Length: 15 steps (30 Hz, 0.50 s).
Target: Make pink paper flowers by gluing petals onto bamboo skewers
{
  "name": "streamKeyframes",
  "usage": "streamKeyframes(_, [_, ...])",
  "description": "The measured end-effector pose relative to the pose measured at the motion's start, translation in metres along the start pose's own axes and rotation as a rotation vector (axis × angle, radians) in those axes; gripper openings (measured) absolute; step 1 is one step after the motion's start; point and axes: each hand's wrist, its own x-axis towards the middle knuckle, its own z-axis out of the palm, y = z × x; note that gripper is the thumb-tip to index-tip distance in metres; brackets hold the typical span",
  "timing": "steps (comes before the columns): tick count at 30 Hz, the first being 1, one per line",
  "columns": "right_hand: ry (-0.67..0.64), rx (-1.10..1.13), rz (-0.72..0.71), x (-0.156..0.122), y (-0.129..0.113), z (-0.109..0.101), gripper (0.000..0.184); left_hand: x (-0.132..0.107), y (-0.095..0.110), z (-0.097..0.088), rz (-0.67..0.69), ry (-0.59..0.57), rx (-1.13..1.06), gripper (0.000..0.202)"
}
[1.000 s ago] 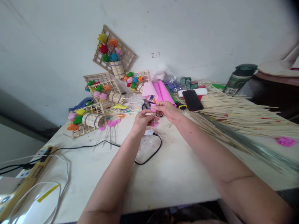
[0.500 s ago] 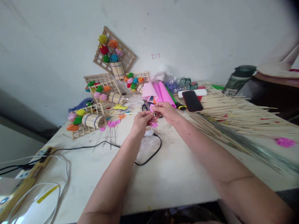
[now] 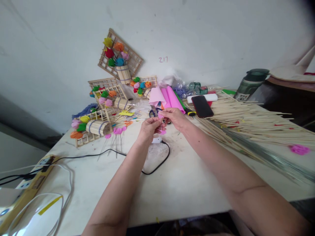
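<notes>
Both hands meet over the middle of the table, fingertips nearly touching. Between the fingers of my right hand (image 3: 175, 118) is a small pink paper petal (image 3: 160, 114), pinched at its edge. My left hand (image 3: 149, 128) is closed in a pinch just below it, against the lower part of the same pink piece; a thin stem seems to show there, mostly hidden by the fingers. Another bit of pink paper (image 3: 162, 132) appears right under the hands. Behind them lie dark-handled scissors (image 3: 152, 113), partly covered. A white tool (image 3: 157, 140) with a black cord rests below.
Pink petals on wire stems (image 3: 118, 130) lie left, near stick frames with paper flowers (image 3: 97, 127). Pink paper rolls (image 3: 172, 98), a phone (image 3: 202, 106), many thin sticks (image 3: 241, 114) and a green flask (image 3: 252, 85) occupy the right. A power strip (image 3: 36, 177) sits front left.
The right fingertips and the pink petal have shifted slightly down toward the left fingers. Nothing else has visibly moved.
</notes>
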Motion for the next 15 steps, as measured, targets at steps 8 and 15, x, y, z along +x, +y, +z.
streamKeyframes(8, [0.038, 0.003, -0.049, 0.002, 0.003, 0.0, 0.034, -0.001, 0.006, -0.005, 0.074, 0.05, 0.046, 0.026])
streamKeyframes(15, [-0.131, -0.397, -0.014, -0.002, 0.011, 0.008, 0.038, 0.002, 0.037, -0.033, 0.307, 0.254, -0.071, 0.025])
